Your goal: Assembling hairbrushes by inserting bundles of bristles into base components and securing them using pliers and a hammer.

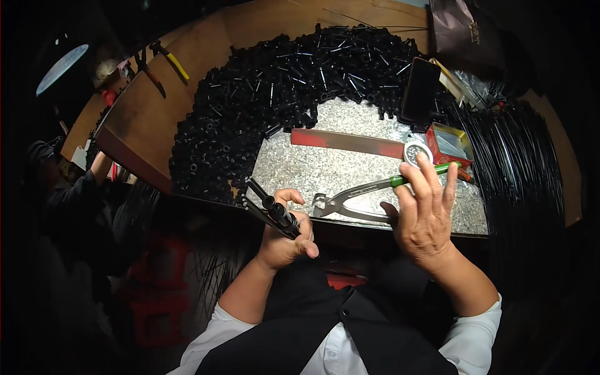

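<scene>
Near the front edge of the speckled grey work surface point(281, 162), my left hand point(284, 244) grips several thin black rods point(255, 214) with light tips. A short black tubular fitting point(280, 214) is among them, pointing up and away. My right hand point(428, 222) has hold of a pair of end-cutting pincers point(342, 201). Its fingers lie over the green upper handle, and the thumb is by the lower handle. The pincers' jaws point left toward my left hand, apart from the rods. Beyond both hands lies a flat metal bar point(347, 140) with red patches.
A large heap of black fittings point(262, 94) curves around the back and left. Long black rods point(519, 150) hang over the right edge. A phone point(420, 90), round tin point(417, 153) and red box point(451, 147) stand near them. Another person's sleeve point(78, 190) shows at left.
</scene>
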The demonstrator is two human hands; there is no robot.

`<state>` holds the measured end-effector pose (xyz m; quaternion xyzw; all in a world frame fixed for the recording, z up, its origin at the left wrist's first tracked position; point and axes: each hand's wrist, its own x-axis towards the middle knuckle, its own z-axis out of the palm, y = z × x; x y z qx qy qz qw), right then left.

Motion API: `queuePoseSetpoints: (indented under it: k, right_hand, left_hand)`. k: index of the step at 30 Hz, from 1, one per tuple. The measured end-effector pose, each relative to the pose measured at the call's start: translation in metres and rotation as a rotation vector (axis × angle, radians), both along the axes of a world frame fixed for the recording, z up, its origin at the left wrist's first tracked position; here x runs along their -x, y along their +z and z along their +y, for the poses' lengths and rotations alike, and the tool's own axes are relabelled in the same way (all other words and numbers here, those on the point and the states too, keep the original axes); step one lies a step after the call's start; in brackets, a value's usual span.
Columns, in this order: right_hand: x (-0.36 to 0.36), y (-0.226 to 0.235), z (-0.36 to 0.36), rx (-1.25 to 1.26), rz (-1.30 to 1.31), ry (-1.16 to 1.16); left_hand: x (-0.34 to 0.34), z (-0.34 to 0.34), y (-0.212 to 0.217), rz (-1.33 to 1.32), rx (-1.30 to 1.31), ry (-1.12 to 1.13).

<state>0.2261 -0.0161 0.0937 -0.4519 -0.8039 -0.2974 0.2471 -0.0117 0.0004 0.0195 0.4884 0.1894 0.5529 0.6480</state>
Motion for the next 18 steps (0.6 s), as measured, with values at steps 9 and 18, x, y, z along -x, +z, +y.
queuePoseSetpoints:
  k: [9, 18]
  right_hand:
    - [0.008, -0.005, -0.006, -0.022, -0.096, 0.092]
    - [0.003, -0.011, -0.012, 0.183, 0.049, 0.151]
  left_hand:
    - [-0.001, -0.004, -0.003, 0.104, 0.032, 0.113]
    - [-0.003, -0.005, -0.005, 0.263, 0.009, 0.253]
